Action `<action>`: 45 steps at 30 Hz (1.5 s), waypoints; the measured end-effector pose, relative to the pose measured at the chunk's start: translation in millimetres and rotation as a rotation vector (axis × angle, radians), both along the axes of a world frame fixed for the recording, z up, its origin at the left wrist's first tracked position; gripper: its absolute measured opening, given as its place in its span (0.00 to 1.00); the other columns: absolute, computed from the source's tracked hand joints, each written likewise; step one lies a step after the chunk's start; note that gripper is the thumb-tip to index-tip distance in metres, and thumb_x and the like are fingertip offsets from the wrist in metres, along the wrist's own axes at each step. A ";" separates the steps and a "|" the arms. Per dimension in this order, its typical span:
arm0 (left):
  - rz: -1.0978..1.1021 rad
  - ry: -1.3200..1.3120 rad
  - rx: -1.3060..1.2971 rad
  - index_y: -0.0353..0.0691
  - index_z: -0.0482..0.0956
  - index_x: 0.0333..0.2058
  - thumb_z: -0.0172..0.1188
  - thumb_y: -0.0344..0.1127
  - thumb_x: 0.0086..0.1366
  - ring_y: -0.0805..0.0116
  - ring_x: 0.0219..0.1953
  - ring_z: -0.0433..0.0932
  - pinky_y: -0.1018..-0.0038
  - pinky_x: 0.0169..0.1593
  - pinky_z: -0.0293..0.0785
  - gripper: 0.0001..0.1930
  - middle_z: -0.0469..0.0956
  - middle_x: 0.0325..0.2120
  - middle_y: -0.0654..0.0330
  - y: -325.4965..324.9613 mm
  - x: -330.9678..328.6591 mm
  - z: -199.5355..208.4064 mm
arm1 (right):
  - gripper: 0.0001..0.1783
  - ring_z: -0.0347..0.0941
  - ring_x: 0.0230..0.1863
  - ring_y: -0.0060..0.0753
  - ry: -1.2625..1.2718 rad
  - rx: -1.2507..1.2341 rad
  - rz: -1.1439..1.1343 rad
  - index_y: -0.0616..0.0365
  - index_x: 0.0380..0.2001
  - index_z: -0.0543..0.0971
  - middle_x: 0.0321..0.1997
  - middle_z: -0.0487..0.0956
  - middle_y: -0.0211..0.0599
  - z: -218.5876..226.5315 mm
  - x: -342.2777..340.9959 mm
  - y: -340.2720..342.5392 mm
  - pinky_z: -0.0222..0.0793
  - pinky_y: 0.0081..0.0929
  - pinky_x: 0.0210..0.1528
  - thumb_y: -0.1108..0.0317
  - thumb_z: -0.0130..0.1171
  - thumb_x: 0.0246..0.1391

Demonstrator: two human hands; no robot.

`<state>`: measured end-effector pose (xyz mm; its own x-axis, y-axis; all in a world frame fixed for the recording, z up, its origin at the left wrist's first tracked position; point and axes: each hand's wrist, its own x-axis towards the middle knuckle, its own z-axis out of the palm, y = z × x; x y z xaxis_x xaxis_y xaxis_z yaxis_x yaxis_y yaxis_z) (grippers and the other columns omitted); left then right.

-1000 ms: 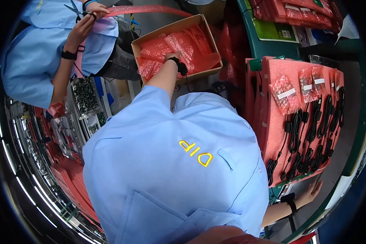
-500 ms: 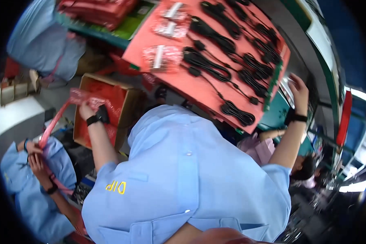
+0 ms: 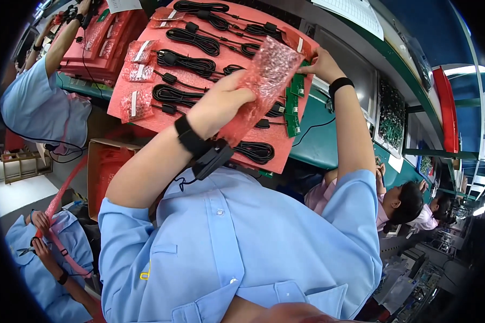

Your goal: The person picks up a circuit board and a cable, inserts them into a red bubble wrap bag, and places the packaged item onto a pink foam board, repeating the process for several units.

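Observation:
My left hand (image 3: 221, 105) is closed round a pink bubble-wrap bag (image 3: 270, 67), held tilted above a pink foam sheet (image 3: 145, 126). At the sheet's right edge, my right hand (image 3: 326, 68) pinches a green circuit board (image 3: 304, 63) between thumb and fingers; the bag is close beside it. More green circuit boards (image 3: 292, 110) line that edge below. Coiled black cables (image 3: 194, 42) lie in rows on the sheet, partly hidden by my left hand and the bag. Small pink bubble-wrap packets with white labels (image 3: 136, 103) lie along its left side.
A cardboard box (image 3: 93, 177) with pink bags stands at lower left. Beside it, a co-worker (image 3: 54, 242) handles a pink strip and a cutting tool. Another person (image 3: 48, 97) works at upper left near stacked pink packages (image 3: 99, 51). A green bench (image 3: 320, 142) and metal frame lie right.
My left hand has come from the cardboard box up over the foam sheet with the bubble-wrap bag. My right hand has moved in to the circuit boards. The view has turned.

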<state>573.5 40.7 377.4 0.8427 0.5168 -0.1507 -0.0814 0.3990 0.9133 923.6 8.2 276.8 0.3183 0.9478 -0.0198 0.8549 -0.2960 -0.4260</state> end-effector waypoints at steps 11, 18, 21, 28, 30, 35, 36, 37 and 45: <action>-0.264 0.412 -0.027 0.29 0.73 0.36 0.50 0.28 0.61 0.65 0.29 0.77 0.71 0.36 0.73 0.08 0.76 0.27 0.55 -12.6 115.8 -90.9 | 0.14 0.73 0.27 0.14 1.322 0.213 -0.337 0.61 0.40 0.75 0.28 0.77 0.27 78.2 -4.8 -5.4 0.70 0.11 0.32 0.66 0.61 0.52; -0.154 -0.059 -0.699 0.27 0.68 0.38 0.42 0.26 0.58 0.56 0.33 0.77 0.61 0.43 0.74 0.11 0.75 0.31 0.49 30.3 133.9 -67.7 | 0.13 0.71 0.25 0.14 0.832 0.163 -0.150 0.61 0.39 0.77 0.25 0.77 0.25 101.7 -54.4 -27.7 0.70 0.12 0.30 0.67 0.61 0.52; -0.220 -0.089 -0.761 0.26 0.67 0.39 0.40 0.26 0.57 0.54 0.35 0.77 0.60 0.45 0.74 0.13 0.75 0.33 0.47 43.0 134.9 -72.1 | 0.14 0.70 0.26 0.10 0.770 0.097 -0.099 0.60 0.43 0.76 0.28 0.77 0.23 93.8 -55.7 -30.8 0.67 0.11 0.29 0.66 0.59 0.54; -0.438 -0.191 -0.858 0.27 0.66 0.47 0.37 0.30 0.64 0.54 0.42 0.77 0.58 0.50 0.74 0.16 0.74 0.41 0.44 59.6 144.6 -79.9 | 0.15 0.69 0.28 0.11 0.730 0.037 -0.060 0.57 0.45 0.76 0.29 0.77 0.23 81.1 -42.9 -24.7 0.63 0.13 0.29 0.66 0.59 0.54; -0.407 -0.257 -0.883 0.29 0.66 0.48 0.39 0.31 0.65 0.54 0.43 0.77 0.57 0.50 0.74 0.16 0.74 0.43 0.44 56.3 150.4 -82.1 | 0.15 0.72 0.31 0.20 0.613 0.064 -0.058 0.56 0.45 0.77 0.30 0.78 0.30 78.6 -40.3 -23.5 0.69 0.21 0.34 0.68 0.60 0.52; -0.381 -0.110 -0.822 0.33 0.72 0.44 0.45 0.32 0.66 0.57 0.39 0.79 0.60 0.47 0.76 0.12 0.77 0.38 0.50 58.4 151.8 -76.2 | 0.12 0.72 0.41 0.26 0.069 0.362 0.011 0.52 0.42 0.79 0.39 0.77 0.33 72.2 -41.3 -35.1 0.66 0.21 0.43 0.70 0.59 0.52; -0.368 -0.115 -0.823 0.33 0.72 0.44 0.45 0.32 0.66 0.57 0.39 0.79 0.60 0.47 0.76 0.12 0.77 0.38 0.50 58.6 149.4 -74.4 | 0.11 0.70 0.44 0.29 -0.102 0.431 0.073 0.52 0.40 0.79 0.41 0.76 0.35 82.7 -50.8 -43.9 0.65 0.24 0.46 0.71 0.59 0.51; -0.349 -0.116 -0.849 0.33 0.72 0.45 0.45 0.32 0.66 0.56 0.39 0.79 0.60 0.48 0.76 0.13 0.77 0.39 0.50 56.7 146.2 -73.2 | 0.10 0.69 0.48 0.33 -0.273 0.500 0.135 0.52 0.39 0.80 0.43 0.76 0.38 93.5 -61.2 -54.4 0.64 0.26 0.48 0.72 0.59 0.51; -0.387 -0.142 -0.842 0.33 0.70 0.48 0.44 0.33 0.67 0.54 0.42 0.78 0.57 0.49 0.75 0.15 0.76 0.43 0.50 52.2 149.2 -77.1 | 0.08 0.74 0.37 0.26 0.195 0.401 0.204 0.60 0.32 0.79 0.37 0.77 0.36 92.3 -72.6 -59.6 0.68 0.21 0.39 0.69 0.64 0.47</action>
<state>722.7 92.9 300.2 0.9725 -0.0353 -0.2302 0.1061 0.9469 0.3034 851.0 -51.4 369.0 0.1519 0.9357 0.3185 0.7715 0.0892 -0.6300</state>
